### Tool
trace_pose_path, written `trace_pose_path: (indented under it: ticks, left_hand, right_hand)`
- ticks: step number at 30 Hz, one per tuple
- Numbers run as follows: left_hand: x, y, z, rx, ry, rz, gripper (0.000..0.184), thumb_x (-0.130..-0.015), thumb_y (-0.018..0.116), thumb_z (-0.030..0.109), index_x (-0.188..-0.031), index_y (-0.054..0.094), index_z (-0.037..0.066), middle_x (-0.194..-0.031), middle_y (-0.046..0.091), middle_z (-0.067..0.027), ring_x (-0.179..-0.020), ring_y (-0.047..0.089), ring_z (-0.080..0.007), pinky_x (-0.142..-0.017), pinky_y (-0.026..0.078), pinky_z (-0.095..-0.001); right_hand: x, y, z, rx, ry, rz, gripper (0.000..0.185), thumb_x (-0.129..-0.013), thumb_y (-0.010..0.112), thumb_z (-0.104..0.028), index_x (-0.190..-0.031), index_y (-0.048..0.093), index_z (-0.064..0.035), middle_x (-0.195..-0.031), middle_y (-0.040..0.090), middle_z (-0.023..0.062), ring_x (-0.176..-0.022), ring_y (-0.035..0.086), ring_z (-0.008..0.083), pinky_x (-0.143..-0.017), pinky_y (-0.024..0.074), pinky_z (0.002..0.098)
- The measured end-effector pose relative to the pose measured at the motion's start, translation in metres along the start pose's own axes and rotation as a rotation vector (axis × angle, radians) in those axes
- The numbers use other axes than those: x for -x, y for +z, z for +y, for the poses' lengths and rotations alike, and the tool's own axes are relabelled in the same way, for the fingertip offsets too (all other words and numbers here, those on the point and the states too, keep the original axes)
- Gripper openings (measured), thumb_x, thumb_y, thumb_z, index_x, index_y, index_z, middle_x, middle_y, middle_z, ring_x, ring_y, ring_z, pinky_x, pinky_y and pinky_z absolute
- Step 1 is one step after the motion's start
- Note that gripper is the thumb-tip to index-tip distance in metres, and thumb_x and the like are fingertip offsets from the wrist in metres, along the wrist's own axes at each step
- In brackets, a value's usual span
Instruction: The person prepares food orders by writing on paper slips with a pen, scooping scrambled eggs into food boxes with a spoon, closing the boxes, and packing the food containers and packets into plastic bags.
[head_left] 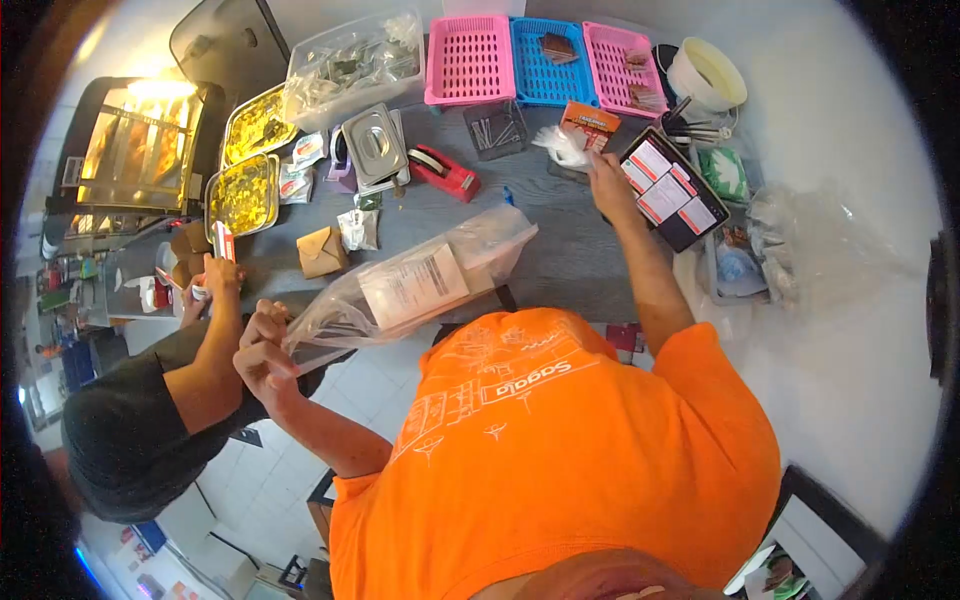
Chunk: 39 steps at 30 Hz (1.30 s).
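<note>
My left hand [268, 350] pinches one end of a clear plastic bag [500, 232] at the table's front edge. Inside the bag lies a box with a printed white receipt [415, 287] on it. My right hand [607, 180] reaches across the table, its fingers closed on a crumpled white plastic bundle [562, 148]. Behind that bundle is an orange printed card [590, 122], and a tablet [675, 190] showing several white and red panels lies right of my wrist. A small brown carton [321, 252] sits beyond the bag.
At left, a co-worker's hands [215, 275] handle a red-and-white item. Metal trays of yellow food [243, 195], a lidded metal container [375, 150] and a red tape dispenser [445, 172] stand behind. Pink [468, 60] and blue [550, 85] baskets line the back. Clear plastic [820, 250] hangs at right.
</note>
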<state>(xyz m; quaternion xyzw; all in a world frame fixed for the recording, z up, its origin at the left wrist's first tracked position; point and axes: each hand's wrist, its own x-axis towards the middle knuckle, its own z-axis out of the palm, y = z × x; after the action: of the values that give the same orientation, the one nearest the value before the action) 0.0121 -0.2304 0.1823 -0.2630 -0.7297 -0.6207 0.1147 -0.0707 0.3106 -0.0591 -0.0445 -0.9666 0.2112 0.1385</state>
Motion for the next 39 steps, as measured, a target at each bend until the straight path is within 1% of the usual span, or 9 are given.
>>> trace_pose_path:
  ticks: [4, 9, 12, 15, 19, 26, 30, 34, 39]
  left_hand:
    - [-0.010, 0.013, 0.011, -0.018, -0.033, 0.027, 0.062, -0.086, 0.060, 0.057, -0.059, 0.037, 0.007, -0.077, 0.031, -0.0036, -0.078, 0.032, -0.0223, -0.075, 0.032, -0.0386]
    - [-0.005, 0.015, 0.014, -0.080, -0.082, 0.069, 0.063, -0.089, 0.055, 0.060, -0.058, 0.037, 0.008, -0.077, 0.032, -0.0041, -0.078, 0.032, -0.0216, -0.074, 0.032, -0.0375]
    - [0.003, 0.015, 0.010, -0.006, -0.065, 0.080, 0.063, -0.091, 0.051, 0.060, -0.059, 0.037, 0.008, -0.079, 0.034, -0.0052, -0.079, 0.033, -0.0218, -0.074, 0.031, -0.0367]
    - [0.006, 0.024, 0.013, 0.038, -0.118, 0.166, 0.064, -0.088, 0.058, 0.059, -0.057, 0.047, 0.004, -0.074, 0.037, -0.0051, -0.078, 0.038, -0.0207, -0.075, 0.035, -0.0356]
    - [0.008, 0.030, 0.018, -0.047, -0.112, 0.096, 0.059, -0.094, 0.047, 0.056, -0.063, 0.039, 0.007, -0.081, 0.037, -0.0074, -0.080, 0.035, -0.0221, -0.074, 0.030, -0.0356]
    - [0.008, 0.040, 0.023, -0.069, -0.165, 0.129, 0.057, -0.093, 0.053, 0.051, -0.061, 0.045, 0.004, -0.077, 0.041, -0.0072, -0.079, 0.040, -0.0213, -0.073, 0.032, -0.0330]
    - [0.014, 0.042, 0.021, -0.064, -0.223, 0.200, 0.058, -0.092, 0.055, 0.050, -0.059, 0.046, 0.003, -0.074, 0.041, -0.0065, -0.078, 0.041, -0.0203, -0.072, 0.031, -0.0314]
    - [0.010, 0.053, 0.031, -0.095, -0.190, 0.154, 0.058, -0.089, 0.059, 0.051, -0.061, 0.047, 0.003, -0.077, 0.042, -0.0064, -0.080, 0.041, -0.0199, -0.072, 0.031, -0.0306]
    - [0.018, 0.052, 0.046, -0.213, -0.238, 0.183, 0.058, -0.084, 0.068, 0.051, -0.061, 0.048, 0.002, -0.080, 0.042, -0.0060, -0.083, 0.041, -0.0196, -0.074, 0.030, -0.0299]
  right_hand:
    - [-0.016, -0.001, 0.000, -0.138, 0.116, 0.051, 0.015, -0.081, 0.065, -0.009, -0.093, 0.068, 0.0001, -0.083, 0.062, 0.0199, -0.089, 0.062, 0.0402, -0.078, 0.0496, 0.0436]
    - [-0.050, -0.040, 0.029, -0.873, 0.504, 0.121, 0.017, -0.082, 0.074, -0.016, -0.085, 0.072, 0.0014, -0.080, 0.067, 0.0049, -0.067, 0.060, 0.0086, -0.055, 0.0440, 0.0251]
    - [-0.058, -0.085, 0.005, -1.021, 0.221, 0.492, 0.014, -0.086, 0.065, -0.011, -0.091, 0.069, 0.0006, -0.080, 0.066, 0.0056, -0.076, 0.059, 0.0090, -0.068, 0.0441, 0.0259]
    - [-0.061, -0.058, 0.073, -0.391, -0.071, 0.363, 0.015, -0.090, 0.057, -0.014, -0.089, 0.061, -0.0004, -0.082, 0.067, 0.0121, -0.085, 0.063, 0.0197, -0.080, 0.0462, 0.0317]
    - [-0.017, -0.060, 0.008, -0.051, 0.323, -0.246, 0.061, -0.076, 0.071, -0.033, -0.128, 0.048, -0.0111, -0.098, 0.066, 0.0268, -0.099, 0.064, 0.0407, -0.085, 0.0497, 0.0483]
    - [-0.007, -0.049, 0.007, -0.437, -0.029, 0.558, 0.019, -0.082, 0.067, -0.014, -0.090, 0.067, 0.0024, -0.082, 0.064, 0.0166, -0.076, 0.061, 0.0311, -0.077, 0.0480, 0.0385]
    - [-0.033, -0.031, 0.108, -1.205, 0.354, 0.533, 0.027, -0.084, 0.066, -0.027, -0.088, 0.067, 0.0000, -0.085, 0.065, 0.0165, -0.081, 0.063, 0.0271, -0.080, 0.0482, 0.0372]
    - [-0.021, -0.065, 0.038, -0.373, 0.206, -0.138, 0.023, -0.084, 0.068, -0.024, -0.095, 0.069, -0.0032, -0.078, 0.068, 0.0064, -0.070, 0.064, 0.0182, -0.071, 0.0513, 0.0336]
    - [-0.021, -0.034, 0.038, -0.235, 0.163, 0.121, 0.023, -0.079, 0.075, -0.020, -0.092, 0.073, -0.0013, -0.085, 0.072, 0.0123, -0.075, 0.069, 0.0212, -0.073, 0.0514, 0.0323]
